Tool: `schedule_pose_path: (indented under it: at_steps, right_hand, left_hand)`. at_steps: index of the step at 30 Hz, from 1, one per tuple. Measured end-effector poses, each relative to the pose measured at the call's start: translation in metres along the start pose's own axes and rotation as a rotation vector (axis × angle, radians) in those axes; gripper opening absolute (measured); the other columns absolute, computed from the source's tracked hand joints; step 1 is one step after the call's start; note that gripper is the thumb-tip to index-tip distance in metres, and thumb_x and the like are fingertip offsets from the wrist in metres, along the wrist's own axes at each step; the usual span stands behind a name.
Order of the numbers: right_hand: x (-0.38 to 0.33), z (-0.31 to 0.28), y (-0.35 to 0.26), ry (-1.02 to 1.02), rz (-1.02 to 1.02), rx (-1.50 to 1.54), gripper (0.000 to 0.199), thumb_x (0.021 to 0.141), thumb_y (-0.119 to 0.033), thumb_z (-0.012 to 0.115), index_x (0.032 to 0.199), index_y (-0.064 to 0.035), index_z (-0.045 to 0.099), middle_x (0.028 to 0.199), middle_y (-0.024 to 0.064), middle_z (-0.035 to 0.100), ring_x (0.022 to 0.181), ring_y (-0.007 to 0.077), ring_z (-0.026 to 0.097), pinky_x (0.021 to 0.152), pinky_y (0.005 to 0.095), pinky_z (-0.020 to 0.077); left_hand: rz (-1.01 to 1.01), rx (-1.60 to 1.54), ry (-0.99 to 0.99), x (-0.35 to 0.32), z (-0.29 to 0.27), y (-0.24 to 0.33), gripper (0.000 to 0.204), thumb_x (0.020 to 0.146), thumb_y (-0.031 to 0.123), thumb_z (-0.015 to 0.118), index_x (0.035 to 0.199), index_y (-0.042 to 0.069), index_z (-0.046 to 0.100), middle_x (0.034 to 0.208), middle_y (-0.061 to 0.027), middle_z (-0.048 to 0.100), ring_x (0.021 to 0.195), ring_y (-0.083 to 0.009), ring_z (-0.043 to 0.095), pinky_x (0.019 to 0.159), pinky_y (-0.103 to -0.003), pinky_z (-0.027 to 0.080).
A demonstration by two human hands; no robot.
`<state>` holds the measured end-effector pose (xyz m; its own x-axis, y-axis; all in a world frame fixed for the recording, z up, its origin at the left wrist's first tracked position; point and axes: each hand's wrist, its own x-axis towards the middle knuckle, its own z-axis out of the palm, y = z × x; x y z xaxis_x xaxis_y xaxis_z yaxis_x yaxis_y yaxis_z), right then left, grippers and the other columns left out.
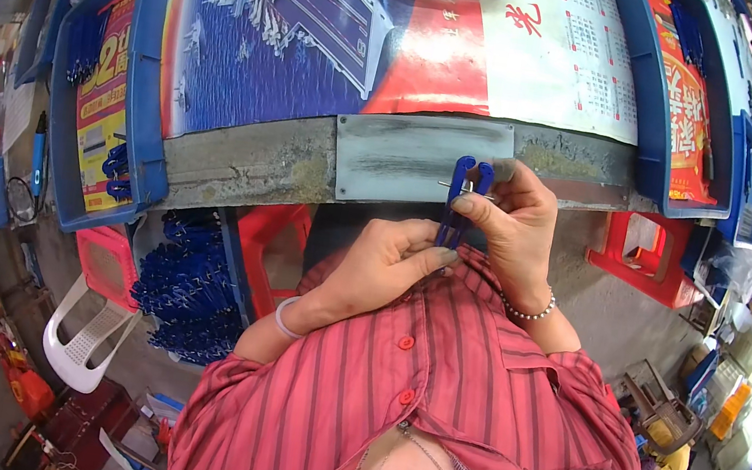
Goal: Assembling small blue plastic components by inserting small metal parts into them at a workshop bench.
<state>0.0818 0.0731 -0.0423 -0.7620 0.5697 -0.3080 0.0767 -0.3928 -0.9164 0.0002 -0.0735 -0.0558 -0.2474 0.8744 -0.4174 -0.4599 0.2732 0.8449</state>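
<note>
Head view: left hand (pixel 382 260) pinches the blue clip's (pixel 459 203) lower legs, right hand (pixel 513 218) clamps its top, both grips closed on it. Held against the table's grey metal plate (pixel 406 155), likely for steadiness.

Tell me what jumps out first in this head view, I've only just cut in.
Dead centre, the left hand and the right hand together hold a small blue two-pronged plastic clip with a thin metal pin across it, at the edge of the worn grey workbench. Below left, a bin is heaped with more blue clips. Bright red and blue printed posters cover the benchtop, flanked by blue trays.
</note>
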Motion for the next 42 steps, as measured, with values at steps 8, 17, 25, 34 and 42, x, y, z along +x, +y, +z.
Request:
schedule_pose_path:
  at_steps: [8,17,25,34,42]
  right_hand:
    - [0.002,0.003,-0.002,0.005,-0.059,-0.035,0.033,0.072,0.004,0.075,0.100,-0.0001,0.059,0.086,-0.0008,0.062,0.075,0.0048,0.057,0.067,0.0188,0.0476]
    - [-0.005,0.006,-0.001,0.100,-0.161,-0.068,0.033,0.070,0.004,0.076,0.098,0.0008,0.058,0.086,0.0002,0.061,0.075,0.0045,0.055,0.066,0.0186,0.0462]
    - [-0.005,-0.006,0.004,-0.161,-0.029,-0.043,0.019,0.082,-0.005,0.069,0.097,0.0027,0.058,0.070,0.0020,0.061,0.051,0.0027,0.053,0.041,0.0180,0.0400]
    - [-0.010,0.001,0.003,0.006,-0.065,-0.101,0.018,0.080,-0.003,0.071,0.095,0.0038,0.063,0.060,0.0009,0.060,0.044,0.0009,0.048,0.037,0.0176,0.0346]
    - [-0.012,0.003,0.000,0.033,-0.069,-0.161,0.031,0.077,0.001,0.072,0.106,0.0046,0.062,0.073,-0.0018,0.061,0.059,0.0004,0.050,0.048,0.0155,0.0372]
  left_hand:
    - [-0.006,0.092,-0.027,-0.001,-0.002,0.008,0.018,0.091,0.004,0.055,0.105,-0.003,0.064,0.092,-0.0066,0.068,0.084,-0.0098,0.062,0.077,-0.023,0.050]
    - [-0.006,0.141,-0.033,0.001,-0.002,0.004,0.020,0.092,0.006,0.056,0.108,-0.003,0.064,0.092,-0.0060,0.069,0.084,-0.0087,0.062,0.074,-0.021,0.049]
    - [-0.015,0.150,-0.013,-0.001,-0.003,0.000,0.018,0.091,0.004,0.057,0.105,-0.003,0.065,0.090,-0.0055,0.068,0.082,-0.0086,0.062,0.073,-0.021,0.049]
    - [-0.047,-0.017,-0.019,0.000,0.002,0.001,0.017,0.091,0.002,0.055,0.103,-0.006,0.063,0.092,-0.0087,0.067,0.085,-0.0121,0.063,0.078,-0.025,0.051]
    - [-0.016,0.036,-0.020,-0.001,0.001,-0.004,0.017,0.092,0.002,0.054,0.104,-0.006,0.063,0.093,-0.0089,0.067,0.086,-0.0126,0.063,0.078,-0.025,0.051]
